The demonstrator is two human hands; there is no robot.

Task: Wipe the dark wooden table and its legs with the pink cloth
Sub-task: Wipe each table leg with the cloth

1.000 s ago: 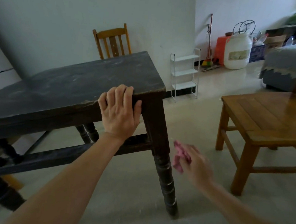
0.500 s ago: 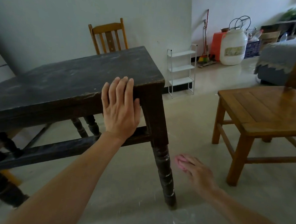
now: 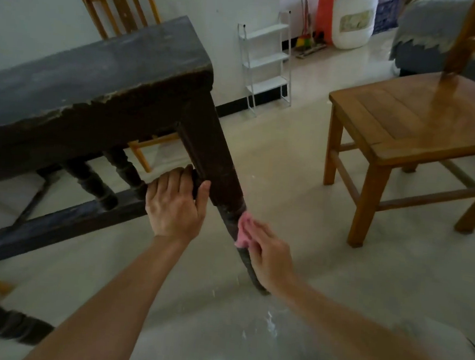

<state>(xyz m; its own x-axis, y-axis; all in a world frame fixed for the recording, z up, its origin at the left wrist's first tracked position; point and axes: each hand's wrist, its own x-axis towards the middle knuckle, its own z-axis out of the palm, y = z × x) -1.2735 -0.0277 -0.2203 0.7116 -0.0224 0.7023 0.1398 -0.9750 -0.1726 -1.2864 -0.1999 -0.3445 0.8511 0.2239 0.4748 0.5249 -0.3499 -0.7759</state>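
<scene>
Fingers [image 3: 178,184] of the left hand [image 3: 175,206] are curled around the low rail [image 3: 67,224] of the dark wooden table [image 3: 98,66], right where the rail meets the near leg [image 3: 217,175]. The table is held steady this way. Fingers of the right hand [image 3: 270,255] are laid almost flat, and the pink cloth [image 3: 243,229] is pressed by them against the round lower part of that same leg. Only a small bit of the cloth can be seen past the fingertips.

So a leg is being wiped now. The spot is about halfway down the leg, and the part below it, down to the floor [image 3: 298,212], looks like it is left to do. Pale, dusty streaks can be seen on the table top, so it cannot be told if the top has been wiped well. The other legs [image 3: 90,180] are seen farther back under the table, and nothing is touching them. It is judged that a good part of the job is left: the rest of this leg, the other legs, and maybe the rails. A wooden chair [image 3: 409,118] stands well apart on the right.
</scene>
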